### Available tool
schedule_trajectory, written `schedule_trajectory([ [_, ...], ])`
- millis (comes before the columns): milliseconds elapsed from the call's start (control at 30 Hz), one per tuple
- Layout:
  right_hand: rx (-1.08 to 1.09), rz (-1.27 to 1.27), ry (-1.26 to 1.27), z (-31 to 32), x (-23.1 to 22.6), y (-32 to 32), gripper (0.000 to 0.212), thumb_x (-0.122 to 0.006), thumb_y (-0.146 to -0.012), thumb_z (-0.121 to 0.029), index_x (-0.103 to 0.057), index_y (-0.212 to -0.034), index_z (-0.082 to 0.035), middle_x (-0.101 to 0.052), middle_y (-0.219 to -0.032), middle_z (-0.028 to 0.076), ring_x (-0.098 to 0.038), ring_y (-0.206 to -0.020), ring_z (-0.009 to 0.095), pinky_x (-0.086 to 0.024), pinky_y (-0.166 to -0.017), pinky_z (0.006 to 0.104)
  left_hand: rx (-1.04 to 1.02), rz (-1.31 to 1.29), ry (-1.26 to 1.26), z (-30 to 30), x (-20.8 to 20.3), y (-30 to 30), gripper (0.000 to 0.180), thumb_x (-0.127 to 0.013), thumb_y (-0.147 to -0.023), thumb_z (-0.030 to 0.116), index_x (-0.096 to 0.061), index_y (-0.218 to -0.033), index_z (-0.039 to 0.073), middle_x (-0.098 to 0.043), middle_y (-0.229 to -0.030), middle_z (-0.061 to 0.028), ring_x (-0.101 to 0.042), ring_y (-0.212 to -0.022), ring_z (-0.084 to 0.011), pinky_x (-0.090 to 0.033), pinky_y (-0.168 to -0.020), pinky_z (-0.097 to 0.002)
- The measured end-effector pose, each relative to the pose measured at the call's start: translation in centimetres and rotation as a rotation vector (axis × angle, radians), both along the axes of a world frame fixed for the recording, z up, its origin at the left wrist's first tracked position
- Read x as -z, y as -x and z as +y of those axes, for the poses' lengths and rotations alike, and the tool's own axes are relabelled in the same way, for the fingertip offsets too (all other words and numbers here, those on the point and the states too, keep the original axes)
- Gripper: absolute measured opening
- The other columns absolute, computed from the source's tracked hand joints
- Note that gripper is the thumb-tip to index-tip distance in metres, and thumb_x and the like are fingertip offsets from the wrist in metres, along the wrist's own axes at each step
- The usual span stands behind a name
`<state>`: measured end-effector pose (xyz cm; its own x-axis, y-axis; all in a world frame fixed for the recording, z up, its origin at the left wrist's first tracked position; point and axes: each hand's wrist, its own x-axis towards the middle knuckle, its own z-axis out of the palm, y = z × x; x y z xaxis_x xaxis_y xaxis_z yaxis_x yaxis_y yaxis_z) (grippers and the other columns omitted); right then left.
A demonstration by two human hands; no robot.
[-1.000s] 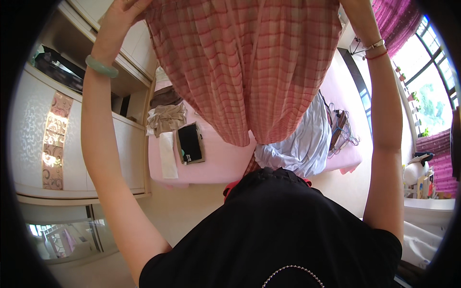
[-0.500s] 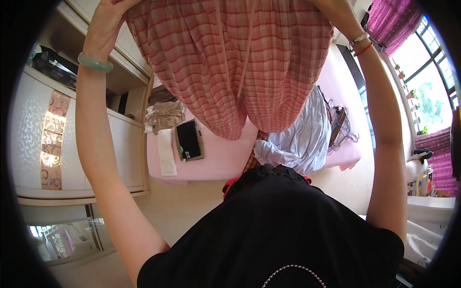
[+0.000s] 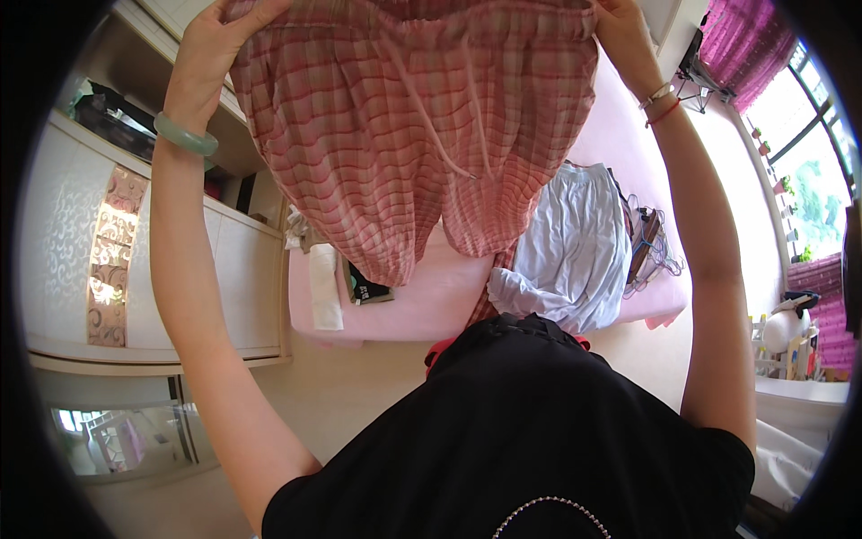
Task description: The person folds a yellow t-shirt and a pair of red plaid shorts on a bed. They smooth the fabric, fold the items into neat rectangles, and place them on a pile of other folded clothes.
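So you've got the pants (image 3: 350,135) up in front of you, pink plaid, waistband (image 3: 512,18) near the top edge of the view and legs hanging down. They're over the bed (image 3: 417,319), clear of your body, and the lower ends hide part of the pink sheet behind them.

Your left hand (image 3: 220,45) is pinching the left corner of the waistband, thumb on the near side. The other fingers are mostly behind the cloth or cut off up top, so I can't tell how they sit. Your right hand (image 3: 626,36) pinches the right corner the same sort of way, though its fingertips are mostly hidden too. Both arms are up and well apart, so the waistband is stretched wide between them. The two drawstring ends (image 3: 422,112) dangle loose down the front.

You've got a green bangle (image 3: 186,135) on the left wrist and a red cord (image 3: 663,112) on the right one.

On the bed, left side: a white cloth (image 3: 325,287) folded long and narrow, with a black cloth (image 3: 371,291) just beside it, partly covered by a pant leg from this angle. Right side: a rumpled pale blue garment (image 3: 575,251), with a red-brown plaid cloth (image 3: 480,301) poking out at its left edge, and a tangle of hangers (image 3: 654,242) just to its right.
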<state>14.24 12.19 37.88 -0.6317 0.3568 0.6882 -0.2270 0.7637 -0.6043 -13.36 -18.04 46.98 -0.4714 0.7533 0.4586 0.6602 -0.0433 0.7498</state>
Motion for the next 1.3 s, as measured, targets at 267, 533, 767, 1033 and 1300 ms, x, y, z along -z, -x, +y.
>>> schedule_trajectory([
  [267,0.037,-0.059,-0.221,-6.6,3.1,1.5,0.079,-0.072,-0.075,-0.061,-0.052,-0.134,-0.013,-0.067,-0.117,0.012,-0.066,-0.105,0.028,-0.052,-0.088,0.0396,0.055,0.022,-0.011,1.9,-0.6,-5.0,0.024,-0.072,-0.087,0.012,-0.07,-0.109,0.002,-0.071,-0.1,-0.0032,-0.065,-0.091,-0.0104,-0.05,-0.085,-0.0229],
  [533,0.003,-0.005,-0.519,-15.3,2.8,-2.2,0.076,-0.077,-0.069,-0.055,-0.053,-0.131,-0.018,-0.041,-0.144,0.02,-0.049,-0.124,0.036,-0.045,-0.091,0.0473,-0.039,0.103,-0.075,1.6,-1.1,-6.4,0.023,-0.073,-0.086,0.011,-0.071,-0.107,0.002,-0.071,-0.099,-0.0038,-0.066,-0.089,-0.0106,-0.05,-0.082,-0.0224],
  [767,-0.071,-0.099,-0.401,-16.3,6.3,-1.2,0.048,-0.077,-0.071,-0.053,-0.07,-0.101,-0.017,-0.035,-0.149,0.021,-0.044,-0.129,0.038,-0.05,-0.087,0.0491,-0.084,0.053,-0.123,1.3,-2.0,-6.3,0.025,-0.075,-0.084,0.012,-0.071,-0.107,0.002,-0.071,-0.099,-0.0042,-0.066,-0.089,-0.0107,-0.051,-0.082,-0.0227],
  [1033,0.01,0.057,0.087,-7.0,6.7,-2.3,0.019,-0.074,-0.084,-0.014,-0.065,-0.095,-0.001,-0.07,-0.092,0.005,-0.062,-0.075,0.008,-0.051,-0.068,0.0244,-0.288,0.134,-0.055,-1.4,-1.3,-1.8,0.028,-0.072,-0.088,0.023,-0.069,-0.111,0.008,-0.068,-0.104,0.0006,-0.062,-0.093,-0.0079,-0.048,-0.081,-0.0225],
  [1300,-0.052,0.386,0.32,-4.3,3.0,-0.9,0.037,-0.051,-0.095,-0.002,-0.051,-0.132,-0.003,-0.061,-0.097,0.003,-0.059,-0.093,0.01,-0.049,-0.077,0.0223,-0.116,-0.17,-0.325,0.2,2.9,-1.9,0.028,-0.06,-0.097,0.031,-0.066,-0.112,0.007,-0.066,-0.101,0.0004,-0.061,-0.093,-0.0091,-0.048,-0.083,-0.0255],
])
